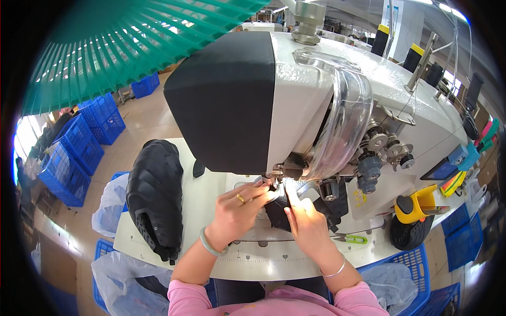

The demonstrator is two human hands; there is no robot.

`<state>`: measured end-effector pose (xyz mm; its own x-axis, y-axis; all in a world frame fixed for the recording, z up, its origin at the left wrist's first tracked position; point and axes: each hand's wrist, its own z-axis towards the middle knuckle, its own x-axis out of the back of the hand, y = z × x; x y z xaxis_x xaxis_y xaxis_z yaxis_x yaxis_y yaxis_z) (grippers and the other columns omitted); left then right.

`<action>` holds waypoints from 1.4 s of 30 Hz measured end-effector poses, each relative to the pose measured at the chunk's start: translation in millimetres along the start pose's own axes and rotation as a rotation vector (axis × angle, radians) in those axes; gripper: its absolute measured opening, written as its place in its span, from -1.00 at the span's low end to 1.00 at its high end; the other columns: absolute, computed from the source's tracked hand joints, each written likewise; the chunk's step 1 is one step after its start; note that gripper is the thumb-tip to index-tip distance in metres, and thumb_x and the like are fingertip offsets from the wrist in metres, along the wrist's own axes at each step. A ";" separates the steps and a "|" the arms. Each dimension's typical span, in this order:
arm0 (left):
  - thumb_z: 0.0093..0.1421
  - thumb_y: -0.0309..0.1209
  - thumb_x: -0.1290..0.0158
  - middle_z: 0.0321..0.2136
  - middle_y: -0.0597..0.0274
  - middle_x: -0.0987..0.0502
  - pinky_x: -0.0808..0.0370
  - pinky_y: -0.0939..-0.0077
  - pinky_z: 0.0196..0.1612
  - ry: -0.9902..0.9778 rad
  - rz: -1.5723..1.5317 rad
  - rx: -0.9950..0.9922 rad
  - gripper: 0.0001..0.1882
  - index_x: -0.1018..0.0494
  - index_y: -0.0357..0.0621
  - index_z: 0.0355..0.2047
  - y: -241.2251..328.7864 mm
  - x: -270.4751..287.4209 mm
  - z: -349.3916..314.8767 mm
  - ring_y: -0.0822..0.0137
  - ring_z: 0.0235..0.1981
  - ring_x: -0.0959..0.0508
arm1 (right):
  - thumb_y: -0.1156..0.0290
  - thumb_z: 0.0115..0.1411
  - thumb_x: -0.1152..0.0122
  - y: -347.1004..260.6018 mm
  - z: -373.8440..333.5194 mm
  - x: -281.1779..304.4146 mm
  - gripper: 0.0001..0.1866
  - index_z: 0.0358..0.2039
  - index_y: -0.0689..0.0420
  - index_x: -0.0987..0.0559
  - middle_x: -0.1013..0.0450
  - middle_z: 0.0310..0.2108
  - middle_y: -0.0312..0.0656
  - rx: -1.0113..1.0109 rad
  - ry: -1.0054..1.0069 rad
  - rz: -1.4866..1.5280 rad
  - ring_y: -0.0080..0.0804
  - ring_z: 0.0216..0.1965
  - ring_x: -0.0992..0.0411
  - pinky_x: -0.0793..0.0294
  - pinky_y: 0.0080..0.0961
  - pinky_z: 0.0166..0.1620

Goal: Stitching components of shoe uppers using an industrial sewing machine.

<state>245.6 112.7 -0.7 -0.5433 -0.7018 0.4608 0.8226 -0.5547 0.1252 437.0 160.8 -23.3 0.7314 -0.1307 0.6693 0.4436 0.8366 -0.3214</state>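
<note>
A white industrial sewing machine [298,100] with a black end cover stands in front of me. Under its needle area lies a black fabric piece [278,215], partly hidden by my fingers and the machine head. My left hand [234,210] has its fingers pressed together on the piece's left edge, close to the needle. On the other side my right hand [307,222] grips the piece, its index finger stretched along it toward the needle. Green-handled thread snips [351,238] lie on the table right of my right hand.
A stack of black moulded pieces [157,195] rests on the table [258,263] at left. To the right are a yellow holder [420,204] and a black shoe-like item [408,231]. A green slatted cover [132,47] hangs at upper left. Blue crates [79,152] flank the table.
</note>
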 end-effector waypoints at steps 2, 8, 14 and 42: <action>-0.10 -0.66 -0.18 -0.34 0.18 -0.62 -0.64 0.41 -0.22 0.010 -0.062 0.127 -0.79 -0.60 -0.26 -0.38 3.7 -0.4 2.7 0.16 -0.29 -0.66 | 0.38 0.26 -0.14 -4.2 4.7 3.6 -0.56 0.14 0.19 -0.43 -0.38 -0.44 -0.04 -0.013 -0.037 -0.060 -0.15 -0.61 -0.47 -0.48 -0.33 -0.55; -0.04 -0.65 -0.23 -0.36 0.14 -0.64 -0.63 0.42 -0.17 0.028 -0.122 0.217 -0.82 -0.61 -0.27 -0.36 8.0 -0.9 3.6 0.17 -0.28 -0.67 | 0.33 0.27 -0.13 -12.6 5.5 1.2 -0.57 0.14 0.16 -0.44 -0.35 -0.51 -0.10 -0.059 -0.064 -0.158 -0.19 -0.65 -0.42 -0.42 -0.34 -0.59; -0.06 -0.69 -0.19 -0.32 0.08 -0.63 -0.62 0.37 -0.03 -0.009 -0.076 0.086 -0.81 -0.61 -0.29 -0.37 5.0 2.9 2.8 0.13 -0.22 -0.67 | 0.34 0.26 -0.13 -14.9 5.8 -1.2 -0.56 0.13 0.17 -0.44 -0.36 -0.49 -0.10 -0.064 -0.049 -0.198 -0.21 -0.66 -0.42 -0.42 -0.36 -0.60; -0.10 -0.56 -0.12 -0.31 0.19 -0.55 -0.62 0.47 -0.27 -0.070 0.243 -0.136 -0.79 -0.52 -0.30 -0.37 1.3 1.6 11.3 0.26 -0.33 -0.60 | 0.35 0.08 -0.21 7.4 36.7 4.4 -0.89 -0.42 0.07 -0.61 -0.47 -0.55 -0.16 0.033 -0.116 -0.330 -0.20 -0.60 -0.47 -0.42 -0.32 -0.50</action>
<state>247.7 115.9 10.2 -0.3157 -0.7916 0.5231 0.8949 -0.4317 -0.1131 424.5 186.0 1.8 0.4871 -0.3372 0.8056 0.6280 0.7762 -0.0549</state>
